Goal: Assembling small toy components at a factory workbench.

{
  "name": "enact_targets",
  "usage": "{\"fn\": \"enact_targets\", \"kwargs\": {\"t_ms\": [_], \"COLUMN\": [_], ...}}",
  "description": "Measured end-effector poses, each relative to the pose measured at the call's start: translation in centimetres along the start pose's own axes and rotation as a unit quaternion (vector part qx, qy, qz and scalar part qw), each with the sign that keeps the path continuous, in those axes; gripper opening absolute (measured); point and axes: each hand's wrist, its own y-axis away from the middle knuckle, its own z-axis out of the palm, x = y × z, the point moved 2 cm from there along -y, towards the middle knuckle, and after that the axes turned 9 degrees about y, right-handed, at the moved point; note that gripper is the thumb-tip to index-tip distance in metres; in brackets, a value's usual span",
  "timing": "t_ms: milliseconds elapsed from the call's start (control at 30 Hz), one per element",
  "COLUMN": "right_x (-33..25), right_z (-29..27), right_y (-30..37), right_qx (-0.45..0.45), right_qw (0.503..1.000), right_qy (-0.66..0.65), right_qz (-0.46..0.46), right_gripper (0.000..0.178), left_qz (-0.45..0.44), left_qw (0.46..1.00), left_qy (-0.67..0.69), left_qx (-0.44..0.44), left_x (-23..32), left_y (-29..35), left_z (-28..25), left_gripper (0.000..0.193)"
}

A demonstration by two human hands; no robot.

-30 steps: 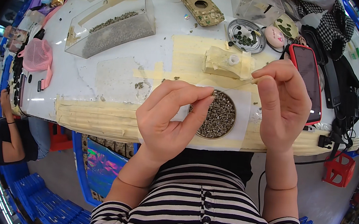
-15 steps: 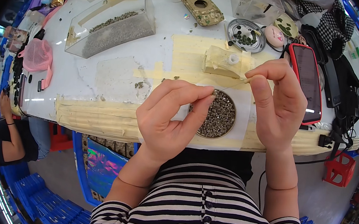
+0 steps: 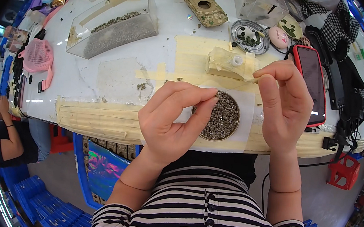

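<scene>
My left hand point(image 3: 170, 119) is closed in a pinch, thumb against forefinger, on a tiny grey-green part point(image 3: 217, 94). It hovers over the left edge of a round dish point(image 3: 237, 122) full of small, shiny grey-brown parts point(image 3: 221, 122). To the right, my right hand point(image 3: 285, 109) pinches a thin pale stick point(image 3: 254, 80) between thumb and forefinger, its tip pointing toward the left hand. What the stick's fine end is like is too small to make out. Just beyond the fingertips stands a tape-covered block point(image 3: 219, 64) with a small white cup point(image 3: 236, 60) on it.
A clear bin point(image 3: 121, 35) of small parts stands at the far left. A camouflage toy tank hull point(image 3: 205, 8), a metal tin point(image 3: 250, 37) with dark green bits and a red-cased phone point(image 3: 309, 85) lie beyond. Another person's arm point(image 3: 8, 120) shows at left.
My right hand has shifted slightly to the right with the thin stick, away from the left fingertips. The left hand has stayed almost still.
</scene>
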Motion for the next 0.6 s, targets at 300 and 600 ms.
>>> {"fn": "enact_targets", "kwargs": {"t_ms": [300, 600], "right_x": [0.7, -1.2], "right_z": [-0.4, 0.4], "right_y": [-1.3, 0.2], "right_qx": [0.086, 0.006], "right_qw": [0.944, 0.975], "right_qy": [0.292, 0.208], "right_qz": [-0.124, -0.079], "right_gripper": [0.008, 0.013], "left_qz": [-0.005, 0.006], "left_qw": [1.000, 1.000], "left_qy": [0.006, 0.005], "left_qx": [0.012, 0.018], "left_x": [0.0, 0.0], "left_y": [0.1, 0.1], "left_z": [0.1, -0.2], "left_gripper": [0.020, 0.021]}}
